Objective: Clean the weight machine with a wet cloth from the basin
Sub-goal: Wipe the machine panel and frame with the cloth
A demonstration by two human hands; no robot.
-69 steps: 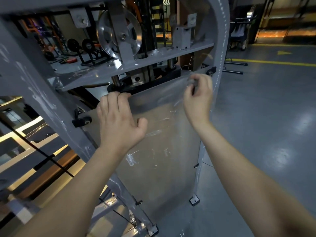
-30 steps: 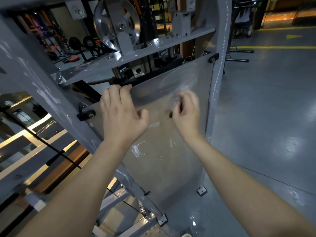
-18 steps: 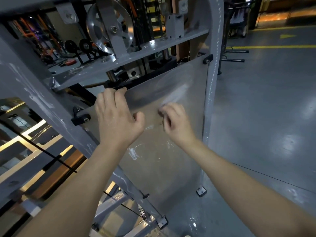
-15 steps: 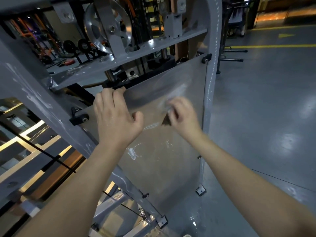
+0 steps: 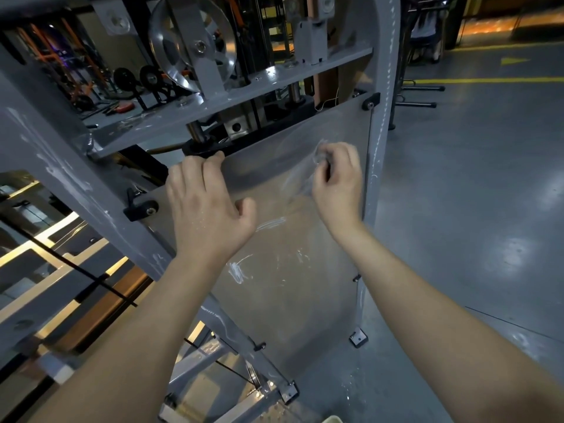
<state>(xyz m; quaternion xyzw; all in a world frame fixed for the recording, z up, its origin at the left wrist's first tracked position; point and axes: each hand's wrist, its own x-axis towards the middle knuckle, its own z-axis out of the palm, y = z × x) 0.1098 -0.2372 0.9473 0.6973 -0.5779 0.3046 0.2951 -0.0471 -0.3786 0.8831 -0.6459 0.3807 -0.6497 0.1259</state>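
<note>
Conceivably the small cloth [image 5: 319, 155] slips from the pinch of the right hand [image 5: 337, 178] at the clear panel's [image 5: 290, 294] upper right — or hard rubbing flexes the panel, which the left hand [image 5: 207, 206] grips by its top edge.

Two hands on the panel [image 5: 290, 285] of a weight machine [image 5: 311, 38], seen from above.
The left hand [image 5: 207, 209] grips the panel's top edge towards its left corner. The right hand [image 5: 335, 181] holds a cloth [image 5: 317, 157] against the panel's upper right, close to its right edge. The right post [image 5: 381, 117] runs along the panel's right edge, and the slanted left post [image 5: 61, 166] along its left. A crossbar [image 5: 232, 96] lies above the panel, with a pulley [image 5: 195, 44] standing on it. Floor [image 5: 473, 209] spreads right of the panel.
</note>
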